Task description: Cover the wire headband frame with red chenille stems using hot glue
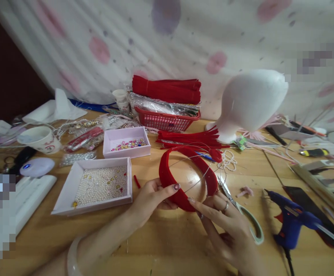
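Note:
A wide red velvet headband (167,168), curved into a loop, is held up over the table between my two hands. My left hand (152,197) grips its lower left side, thumb on the outside and fingers behind. My right hand (224,218) pinches the lower edge near the middle, with a ring on one finger. Thin silvery wire (204,172) loops across the headband's opening. At the upper right of the loop is a small red piece (215,155); whether it is joined to the wire I cannot tell.
Scissors (241,211) and a blue glue gun (293,218) lie to the right. On the left are a box of pearl beads (129,180) and a smaller box of gems (109,151). Behind stand a red basket (167,119) and a white foam head (250,99).

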The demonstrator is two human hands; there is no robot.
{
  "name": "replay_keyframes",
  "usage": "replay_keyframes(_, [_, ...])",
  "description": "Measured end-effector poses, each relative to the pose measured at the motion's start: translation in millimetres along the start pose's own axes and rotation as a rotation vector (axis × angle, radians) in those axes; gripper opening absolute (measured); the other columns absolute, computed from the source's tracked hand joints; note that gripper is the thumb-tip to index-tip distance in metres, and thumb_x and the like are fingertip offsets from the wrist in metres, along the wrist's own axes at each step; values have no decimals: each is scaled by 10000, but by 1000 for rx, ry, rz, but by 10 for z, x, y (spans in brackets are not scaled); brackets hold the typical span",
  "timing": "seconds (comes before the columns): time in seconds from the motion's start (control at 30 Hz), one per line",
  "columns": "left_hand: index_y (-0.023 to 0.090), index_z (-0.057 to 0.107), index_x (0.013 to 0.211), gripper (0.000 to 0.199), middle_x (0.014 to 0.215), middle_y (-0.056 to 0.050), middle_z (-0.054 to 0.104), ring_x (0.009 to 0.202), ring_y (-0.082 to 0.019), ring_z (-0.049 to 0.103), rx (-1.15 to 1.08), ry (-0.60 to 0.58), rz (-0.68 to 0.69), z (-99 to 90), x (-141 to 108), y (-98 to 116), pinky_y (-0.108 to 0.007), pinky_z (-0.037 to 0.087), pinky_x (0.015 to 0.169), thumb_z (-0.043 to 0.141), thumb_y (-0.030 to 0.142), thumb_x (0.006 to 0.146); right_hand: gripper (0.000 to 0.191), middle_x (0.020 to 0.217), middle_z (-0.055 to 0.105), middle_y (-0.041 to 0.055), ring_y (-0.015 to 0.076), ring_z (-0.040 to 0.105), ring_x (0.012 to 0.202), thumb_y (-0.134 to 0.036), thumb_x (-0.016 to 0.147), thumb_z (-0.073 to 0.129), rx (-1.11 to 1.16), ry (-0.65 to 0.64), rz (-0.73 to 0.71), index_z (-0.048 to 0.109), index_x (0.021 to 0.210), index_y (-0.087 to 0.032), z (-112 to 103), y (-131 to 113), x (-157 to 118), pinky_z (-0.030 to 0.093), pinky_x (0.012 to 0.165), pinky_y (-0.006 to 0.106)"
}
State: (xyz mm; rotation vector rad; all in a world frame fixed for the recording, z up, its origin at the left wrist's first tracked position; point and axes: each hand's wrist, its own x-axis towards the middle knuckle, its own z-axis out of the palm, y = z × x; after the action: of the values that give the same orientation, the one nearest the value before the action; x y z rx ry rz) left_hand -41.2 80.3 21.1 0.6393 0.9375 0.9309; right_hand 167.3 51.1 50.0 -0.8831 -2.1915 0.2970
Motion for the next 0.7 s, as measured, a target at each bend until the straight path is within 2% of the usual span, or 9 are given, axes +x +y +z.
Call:
replay_keyframes(0.23, [113, 695, 887, 577, 789, -103, 786, 570, -143, 695, 92, 13, 48, 2, -17, 4, -249, 574, 572, 869, 604, 638, 524, 844, 643, 32, 161, 580, 759, 25, 922, 507, -14, -39, 56, 645, 1334, -267, 2, -21, -31, 494, 621, 275])
replay_keyframes(0.43, [125, 697, 870, 558, 777, -99, 791, 563, -137, 687, 134, 35, 61, 23, -23, 21, -246, 579, 570, 838, 623, 662, 496, 797, 606, 21, 151, 547, 701, 21, 915, 521, 8, -25, 17, 674, 1292, -263, -22, -43, 45, 449, 573, 257])
replay_keyframes(0.57, [129, 714, 845, 509, 769, -101, 793, 565, -144, 684, 146, 32, 67, 14, -23, 26, -256, 582, 570, 828, 598, 682, 488, 789, 610, 18, 148, 559, 705, 16, 925, 512, -14, -49, 32, 678, 1291, -261, -31, -50, 52, 466, 617, 272])
replay_keyframes(0.7, [135, 742, 849, 464, 832, -114, 804, 675, -176, 712, 132, 10, 87, 7, -40, 24, -280, 603, 631, 832, 563, 694, 494, 786, 600, 14, 148, 542, 703, 16, 927, 515, -5, -55, 41, 675, 1297, -269, -32, -33, 19, 437, 603, 269])
